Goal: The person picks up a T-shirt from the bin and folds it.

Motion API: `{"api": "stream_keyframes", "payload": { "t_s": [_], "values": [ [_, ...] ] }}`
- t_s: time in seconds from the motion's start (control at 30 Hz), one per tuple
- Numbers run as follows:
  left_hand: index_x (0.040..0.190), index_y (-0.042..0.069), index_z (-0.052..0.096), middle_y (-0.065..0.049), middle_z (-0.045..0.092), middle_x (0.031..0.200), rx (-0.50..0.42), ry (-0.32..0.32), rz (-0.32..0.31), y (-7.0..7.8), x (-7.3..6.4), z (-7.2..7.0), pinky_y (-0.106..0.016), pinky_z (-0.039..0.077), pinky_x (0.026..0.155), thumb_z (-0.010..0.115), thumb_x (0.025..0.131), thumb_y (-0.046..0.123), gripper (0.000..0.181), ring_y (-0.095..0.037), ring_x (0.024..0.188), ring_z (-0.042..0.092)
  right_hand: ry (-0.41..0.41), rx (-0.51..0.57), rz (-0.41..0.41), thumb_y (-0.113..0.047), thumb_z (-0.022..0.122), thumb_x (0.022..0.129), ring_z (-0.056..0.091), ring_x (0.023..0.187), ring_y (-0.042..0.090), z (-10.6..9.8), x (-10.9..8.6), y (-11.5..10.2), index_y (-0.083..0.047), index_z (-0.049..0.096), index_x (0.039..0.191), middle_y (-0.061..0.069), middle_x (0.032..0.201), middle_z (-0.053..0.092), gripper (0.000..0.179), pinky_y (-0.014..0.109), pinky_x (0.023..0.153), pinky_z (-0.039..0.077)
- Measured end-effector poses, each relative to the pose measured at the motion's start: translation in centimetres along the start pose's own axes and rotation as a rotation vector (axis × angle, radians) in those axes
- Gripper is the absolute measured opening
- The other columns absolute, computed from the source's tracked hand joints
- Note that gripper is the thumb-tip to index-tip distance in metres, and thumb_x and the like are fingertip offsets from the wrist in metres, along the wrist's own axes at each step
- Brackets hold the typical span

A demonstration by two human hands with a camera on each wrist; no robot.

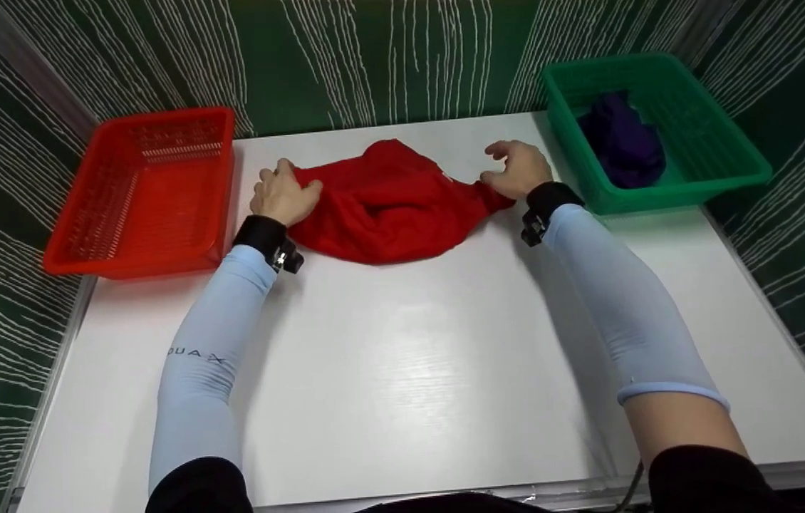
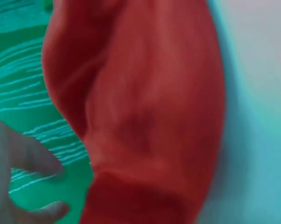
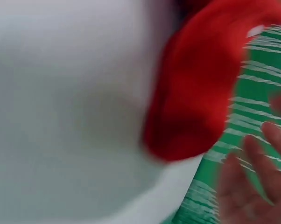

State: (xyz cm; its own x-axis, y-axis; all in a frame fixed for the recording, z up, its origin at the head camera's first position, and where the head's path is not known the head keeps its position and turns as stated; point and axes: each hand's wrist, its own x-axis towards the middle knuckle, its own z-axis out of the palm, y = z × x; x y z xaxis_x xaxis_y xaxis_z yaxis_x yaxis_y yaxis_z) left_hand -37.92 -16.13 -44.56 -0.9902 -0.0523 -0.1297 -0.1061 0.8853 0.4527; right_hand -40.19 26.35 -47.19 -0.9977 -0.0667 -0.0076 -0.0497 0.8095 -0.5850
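Note:
A crumpled red cloth [image 1: 388, 203] lies at the back middle of the white table [image 1: 409, 370]. My left hand [image 1: 281, 194] sits at the cloth's left edge with loosely curled fingers. In the blurred left wrist view these fingers [image 2: 33, 156] lie just beside the red cloth [image 2: 145, 107], not around it. My right hand [image 1: 516, 169] hovers over the cloth's right corner with its fingers spread. The blurred right wrist view shows the straight fingers [image 3: 252, 182] apart from the red cloth [image 3: 192, 93].
An empty red basket [image 1: 139, 263] stands at the table's left edge. At the back right is a green basket [image 1: 673, 192] holding a purple cloth [image 1: 623, 146]. Green walls with white lines surround the table on three sides.

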Motion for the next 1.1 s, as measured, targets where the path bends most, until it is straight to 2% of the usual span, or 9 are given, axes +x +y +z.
{"api": "stream_keyframes", "payload": {
  "t_s": [0.17, 0.33, 0.5, 0.63, 0.77, 0.83, 0.93, 1.0, 1.1],
  "values": [
    [0.166, -0.001, 0.043, -0.033, 0.051, 0.160, 0.084, -0.149, 0.041, -0.2, -0.2, 1.1, -0.060, 0.050, 0.123, 0.063, 0.105, 0.052, 0.083, -0.047, 0.142, 0.056, -0.162, -0.125, -0.025, -0.027, 0.074, 0.099, 0.067, 0.129, 0.045, 1.3, -0.1, 0.8, 0.004, 0.071, 0.145, 0.030, 0.139, 0.075, 0.055, 0.053, 0.112, 0.057],
    [0.160, -0.003, 0.055, -0.025, 0.061, 0.158, 0.000, -0.167, 0.080, -1.1, 0.0, 0.8, -0.054, 0.051, 0.123, 0.064, 0.106, 0.038, 0.068, -0.041, 0.141, 0.058, -0.088, -0.206, -0.015, -0.024, 0.073, 0.097, 0.070, 0.111, 0.043, 0.0, -0.4, 0.4, 0.002, 0.085, 0.112, 0.026, 0.113, 0.083, 0.032, 0.048, 0.088, 0.057],
    [0.107, 0.003, 0.068, -0.009, 0.059, 0.096, -0.090, -0.110, 0.051, -2.3, 0.4, 0.0, -0.038, 0.050, 0.084, 0.065, 0.102, 0.036, 0.033, -0.028, 0.101, 0.055, -0.005, -0.367, 0.127, -0.034, 0.064, 0.098, 0.072, 0.107, 0.046, -2.9, -0.6, -0.4, 0.002, 0.079, 0.114, 0.027, 0.116, 0.081, 0.042, 0.059, 0.089, 0.061],
    [0.089, 0.008, 0.059, -0.007, 0.045, 0.083, -0.102, -0.126, 0.024, -3.2, 0.8, -0.8, -0.036, 0.039, 0.073, 0.065, 0.100, 0.042, 0.037, -0.026, 0.091, 0.051, -0.339, -0.433, 0.096, -0.032, 0.073, 0.091, 0.065, 0.090, 0.030, -4.4, -0.9, -0.7, 0.002, 0.078, 0.107, 0.014, 0.094, 0.077, 0.038, 0.041, 0.074, 0.056],
    [0.127, -0.005, 0.071, -0.022, 0.070, 0.119, -0.009, -0.181, 0.051, -4.5, 1.7, -1.2, -0.048, 0.054, 0.099, 0.049, 0.106, 0.073, 0.083, -0.036, 0.113, 0.063, -0.645, -0.254, 0.095, -0.043, 0.077, 0.095, 0.049, 0.068, 0.015, -5.0, -1.0, -0.7, -0.007, 0.075, 0.088, -0.004, 0.070, 0.058, 0.037, 0.028, 0.062, 0.044],
    [0.136, -0.008, 0.071, -0.030, 0.074, 0.133, 0.059, -0.138, 0.085, -4.7, 1.9, -1.3, -0.055, 0.055, 0.110, 0.043, 0.109, 0.074, 0.091, -0.043, 0.120, 0.067, -0.630, -0.161, 0.129, -0.052, 0.071, 0.102, 0.049, 0.061, 0.012, -5.0, -1.0, -0.6, -0.006, 0.074, 0.090, -0.006, 0.066, 0.058, 0.047, 0.027, 0.060, 0.047],
    [0.121, -0.005, 0.080, -0.030, 0.079, 0.123, 0.152, -0.025, 0.118, -4.5, 2.1, -0.8, -0.058, 0.059, 0.104, 0.055, 0.112, 0.055, 0.065, -0.046, 0.114, 0.072, -0.485, -0.088, 0.114, -0.053, 0.062, 0.109, 0.057, 0.059, 0.010, -4.4, -0.9, -0.4, 0.003, 0.079, 0.103, -0.001, 0.072, 0.070, 0.058, 0.025, 0.059, 0.054],
    [0.120, -0.004, 0.079, -0.029, 0.079, 0.124, 0.177, -0.021, 0.092, -3.4, 1.5, -0.6, -0.058, 0.060, 0.104, 0.064, 0.110, 0.040, 0.047, -0.046, 0.115, 0.072, -0.397, -0.084, 0.081, -0.046, 0.060, 0.111, 0.063, 0.061, 0.009, -3.6, -0.7, -0.3, 0.006, 0.080, 0.113, -0.001, 0.075, 0.074, 0.056, 0.023, 0.060, 0.057],
    [0.129, -0.002, 0.071, -0.026, 0.077, 0.126, 0.202, -0.069, 0.056, -2.8, 1.9, 0.5, -0.056, 0.060, 0.103, 0.073, 0.104, 0.045, 0.054, -0.042, 0.114, 0.070, -0.340, -0.116, 0.047, -0.041, 0.062, 0.111, 0.065, 0.064, 0.011, -1.8, -0.5, -0.7, 0.004, 0.082, 0.112, 0.001, 0.074, 0.076, 0.049, 0.023, 0.061, 0.054]
  ]
}}
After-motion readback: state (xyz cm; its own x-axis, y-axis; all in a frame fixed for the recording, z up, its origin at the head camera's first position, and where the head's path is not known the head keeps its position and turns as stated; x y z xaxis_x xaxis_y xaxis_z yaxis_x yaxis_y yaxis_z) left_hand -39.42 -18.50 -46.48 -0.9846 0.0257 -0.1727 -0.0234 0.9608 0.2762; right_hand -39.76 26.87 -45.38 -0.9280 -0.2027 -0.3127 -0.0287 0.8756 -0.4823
